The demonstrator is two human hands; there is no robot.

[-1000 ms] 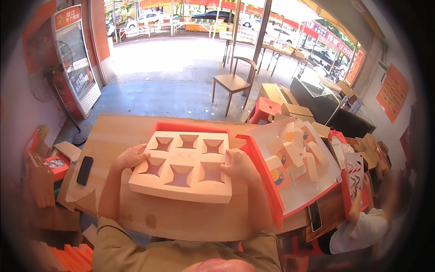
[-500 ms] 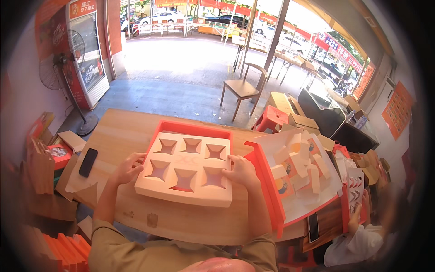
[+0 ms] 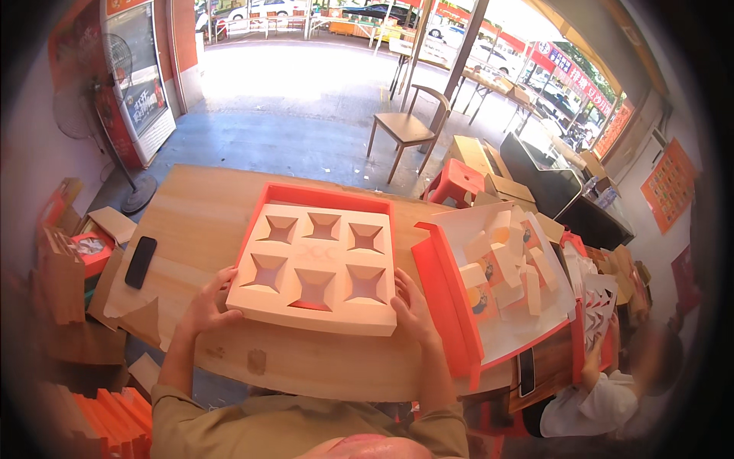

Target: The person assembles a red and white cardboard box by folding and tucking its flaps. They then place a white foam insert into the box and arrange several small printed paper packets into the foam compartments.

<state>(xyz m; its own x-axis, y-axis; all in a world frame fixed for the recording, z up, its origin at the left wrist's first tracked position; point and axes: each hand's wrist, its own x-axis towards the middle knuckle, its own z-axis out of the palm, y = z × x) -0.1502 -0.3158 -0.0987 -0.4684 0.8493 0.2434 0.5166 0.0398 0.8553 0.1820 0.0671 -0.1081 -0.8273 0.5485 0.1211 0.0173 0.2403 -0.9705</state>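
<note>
In front of me on the wooden table lies a cream cardboard insert [image 3: 317, 251] with several square, folded-in openings. It sits over a shallow red box [image 3: 329, 197], whose far and left walls show past it; the near part of the box is hidden. My left hand [image 3: 209, 304] grips the near left corner, thumb at the front edge and fingers along the side. Around the near right side curls my right hand [image 3: 414, 307], thumb toward the front. I cannot tell whether the fingers also press on the red box walls.
An open red-and-white box [image 3: 451, 306] with loose cardboard pieces [image 3: 505, 268] is close on my right. A black phone [image 3: 141, 262] lies at the table's left. Another person's hands [image 3: 599, 348] hold a similar insert [image 3: 598, 317] at far right. Orange folded cardboard [image 3: 111, 417] stands lower left.
Both my hands have slid along the sides toward the near corners of the insert. The view has tilted slightly downward. The other person's hands have shifted a little.
</note>
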